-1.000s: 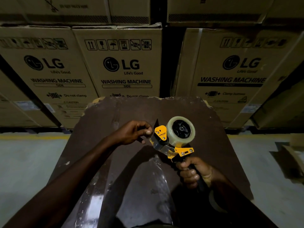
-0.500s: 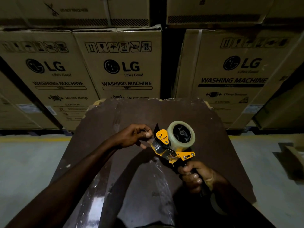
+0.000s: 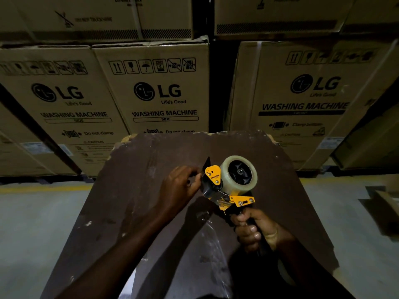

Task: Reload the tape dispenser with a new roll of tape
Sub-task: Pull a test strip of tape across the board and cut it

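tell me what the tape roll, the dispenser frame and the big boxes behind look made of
Tape roll: clear, glossy plastic film by its milky sheen, wound on a dark hub.
Dispenser frame: probably painted metal, a flat yellow plate with screw heads; plastic is possible.
Boxes: matte brown cardboard with printed black labels and open flap seams.

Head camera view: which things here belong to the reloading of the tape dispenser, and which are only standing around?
Belong to the job:
- tape dispenser, yellow and black
- roll of tape, seated on the dispenser
- right hand, gripping the handle
- left hand, fingers at the dispenser's front end

Only standing around:
- brown board under the hands
- washing machine boxes, stacked behind
- grey floor
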Tool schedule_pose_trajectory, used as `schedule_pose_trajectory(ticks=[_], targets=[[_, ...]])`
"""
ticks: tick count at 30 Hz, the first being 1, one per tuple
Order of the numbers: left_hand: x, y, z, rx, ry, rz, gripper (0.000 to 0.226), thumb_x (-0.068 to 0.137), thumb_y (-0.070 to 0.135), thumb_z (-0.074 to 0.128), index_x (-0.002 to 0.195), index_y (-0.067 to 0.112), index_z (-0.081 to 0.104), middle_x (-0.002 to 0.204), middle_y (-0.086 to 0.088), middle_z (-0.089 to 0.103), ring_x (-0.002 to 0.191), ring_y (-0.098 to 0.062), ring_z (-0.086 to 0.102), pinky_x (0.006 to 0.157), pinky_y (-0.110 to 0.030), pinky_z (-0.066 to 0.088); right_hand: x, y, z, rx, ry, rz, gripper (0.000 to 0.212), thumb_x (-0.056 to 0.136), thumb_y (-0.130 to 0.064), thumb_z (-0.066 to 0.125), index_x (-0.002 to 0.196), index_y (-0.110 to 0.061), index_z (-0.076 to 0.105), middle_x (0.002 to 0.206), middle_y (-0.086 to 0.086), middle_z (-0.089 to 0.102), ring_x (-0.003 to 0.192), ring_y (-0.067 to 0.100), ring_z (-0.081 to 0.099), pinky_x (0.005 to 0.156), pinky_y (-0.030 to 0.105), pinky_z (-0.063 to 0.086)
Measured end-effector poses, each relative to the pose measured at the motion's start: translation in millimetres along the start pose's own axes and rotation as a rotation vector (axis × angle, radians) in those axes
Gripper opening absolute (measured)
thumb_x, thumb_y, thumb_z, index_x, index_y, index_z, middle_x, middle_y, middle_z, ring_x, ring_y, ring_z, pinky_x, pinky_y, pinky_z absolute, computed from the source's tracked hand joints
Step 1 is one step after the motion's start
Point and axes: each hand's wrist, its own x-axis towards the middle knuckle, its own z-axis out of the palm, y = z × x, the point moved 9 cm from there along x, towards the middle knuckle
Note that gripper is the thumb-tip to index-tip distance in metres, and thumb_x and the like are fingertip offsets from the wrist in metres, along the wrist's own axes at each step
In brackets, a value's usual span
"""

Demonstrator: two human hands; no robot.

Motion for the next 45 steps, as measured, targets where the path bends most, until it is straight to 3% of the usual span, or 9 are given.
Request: schedule_pose_trajectory(ticks=[2, 6, 10, 13, 20, 27, 34, 39, 45], targets=[[-2, 4, -6, 0.043, 0.091, -0.025, 0.011, 0.091, 0.026, 0.062, 0.094, 0.017, 0.067, 0.088, 0.004, 0.064, 0.076, -0.011, 0.059, 0.060, -0.026, 0.051, 2, -1, 0, 0.003, 0.010, -0.020, 0.015, 0.078, -0.017, 0.066, 0.069, -0.017, 0.054, 0.048, -0.005, 0.049, 0.037, 0.009, 0.046, 0.050, 0.019, 0.042], [-13, 4, -8, -0.132, 0.205, -0.168, 0.005, 0.090, 0.012, 0.068, 0.094, 0.013, 0.070, 0.087, 0.006, 0.067, 0.076, -0.002, 0.060, 0.068, -0.009, 0.045, 4, 0, -2, 0.018, 0.039, -0.053, 0.017, 0.074, -0.016, 0.070, 0.069, -0.016, 0.053, 0.045, -0.005, 0.046, 0.034, 0.009, 0.044, 0.048, 0.019, 0.041], [-22, 7, -3, -0.226, 0.272, -0.219, 0.016, 0.094, 0.023, 0.060, 0.098, 0.013, 0.071, 0.091, 0.006, 0.068, 0.085, 0.001, 0.064, 0.073, -0.019, 0.053, 7, -2, 1, 0.056, 0.021, -0.062, 0.017, 0.075, -0.015, 0.070, 0.069, -0.014, 0.054, 0.045, -0.003, 0.048, 0.035, 0.011, 0.046, 0.048, 0.020, 0.043], [-24, 12, 1, -0.216, 0.265, -0.203, 0.023, 0.098, 0.023, 0.056, 0.106, 0.010, 0.072, 0.099, 0.002, 0.070, 0.092, -0.004, 0.064, 0.077, -0.025, 0.054, 9, -4, 4, 0.080, -0.008, -0.071, 0.013, 0.079, -0.014, 0.066, 0.071, -0.013, 0.056, 0.047, -0.002, 0.051, 0.037, 0.013, 0.050, 0.050, 0.023, 0.046], [-33, 18, 20, -0.281, 0.130, -0.285, 0.050, 0.098, 0.041, 0.037, 0.138, 0.017, 0.056, 0.129, 0.007, 0.050, 0.112, 0.001, 0.054, 0.087, -0.011, 0.045, 13, -12, 14, 0.078, -0.008, -0.099, 0.019, 0.077, -0.010, 0.070, 0.068, -0.013, 0.054, 0.046, 0.000, 0.052, 0.036, 0.013, 0.051, 0.049, 0.023, 0.046], [-27, 7, 13, -0.369, 0.118, -0.343, 0.045, 0.098, 0.035, 0.041, 0.133, 0.014, 0.059, 0.124, 0.006, 0.054, 0.112, 0.015, 0.050, 0.087, -0.003, 0.039, 13, -14, 16, 0.027, 0.003, -0.108, 0.016, 0.077, -0.014, 0.071, 0.068, -0.013, 0.058, 0.046, -0.004, 0.052, 0.036, 0.009, 0.049, 0.048, 0.021, 0.043], [-26, -5, 12, -0.369, 0.135, -0.360, 0.041, 0.098, 0.031, 0.043, 0.127, 0.014, 0.066, 0.120, 0.001, 0.062, 0.108, 0.004, 0.057, 0.084, -0.004, 0.041, 15, -16, 12, -0.020, 0.056, -0.110, 0.022, 0.069, -0.017, 0.077, 0.064, -0.017, 0.056, 0.044, -0.006, 0.046, 0.033, 0.006, 0.042, 0.046, 0.019, 0.038], [-29, -10, 9, -0.328, 0.151, -0.362, 0.031, 0.100, 0.016, 0.048, 0.124, 0.012, 0.067, 0.113, 0.003, 0.064, 0.102, 0.010, 0.057, 0.080, -0.002, 0.041, 20, -14, 2, -0.025, 0.118, -0.105, 0.029, 0.063, -0.016, 0.082, 0.063, -0.017, 0.053, 0.044, -0.006, 0.044, 0.032, 0.007, 0.041, 0.046, 0.019, 0.039], [-30, -33, 21, -0.283, 0.135, -0.399, 0.033, 0.098, 0.022, 0.048, 0.121, 0.011, 0.068, 0.111, -0.002, 0.065, 0.098, 0.005, 0.058, 0.082, -0.008, 0.043, 30, -14, -20, -0.016, 0.232, -0.105, 0.034, 0.055, -0.016, 0.085, 0.063, -0.018, 0.052, 0.043, -0.007, 0.041, 0.031, 0.008, 0.040, 0.042, 0.020, 0.040]])
